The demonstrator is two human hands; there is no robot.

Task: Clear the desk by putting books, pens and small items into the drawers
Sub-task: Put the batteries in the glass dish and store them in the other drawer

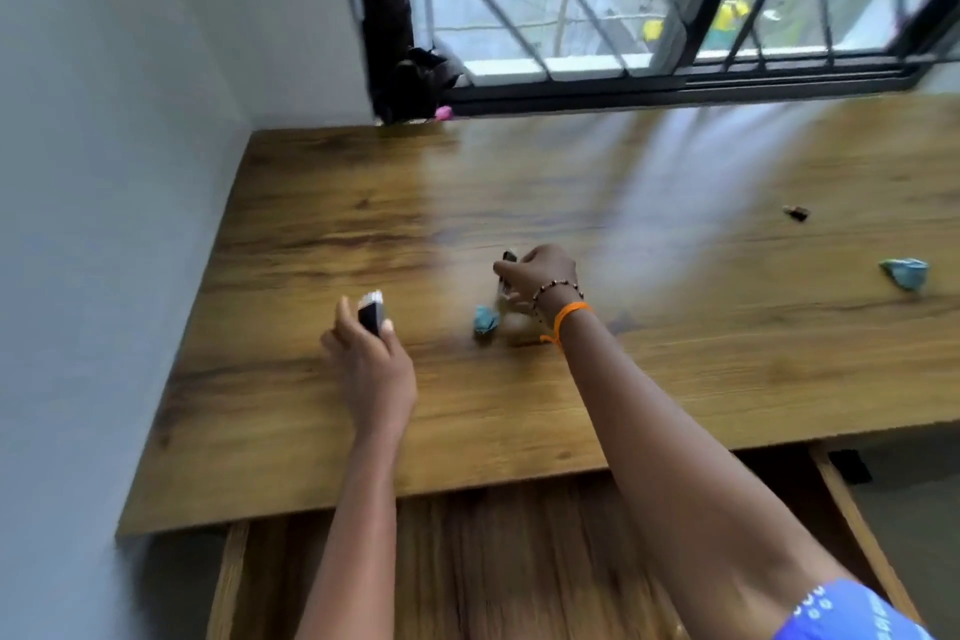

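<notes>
Between the two hands: small crumpled light-blue paper wad (485, 320) lying on the brown wood-grain desk top (322, 203), just left of the right wrist and well right of the left hand.
Left hand (371, 359): held low over the desk's left part, thumb and fingers curled round a small black block with a white end (371, 313); the white end sticks up past the fingertips.
Right hand (540, 278): reached further in, fingers curled round a small dark object (509, 257) that pokes out beyond the knuckles; an orange band (567, 319) and a dark beaded bracelet (555, 288) sit on the wrist.
Beyond the right hand, far right: second crumpled light-blue paper wad (905, 271) on the desk, well apart from the hand; a small black clip-like item (796, 213) lies further back from it.
Under both forearms: pulled-out wooden drawer (852, 525) below the desk's near edge, its floor showing wood grain.
Far from both hands, back left: small pink object (443, 112) at the foot of the barred window (649, 16), beside a dark bundle (415, 83) in the corner.
Hard to make out: whole view is motion-blurred; what the dark thing in the right hand is cannot be told, and something pale and smeared shows under that palm. Whether the left hand's block is an eraser or something else is unclear.
Cut off: drawer's near part and left side run out of view; right arm's blue patterned sleeve (852, 611) is clipped at the lower edge.
</notes>
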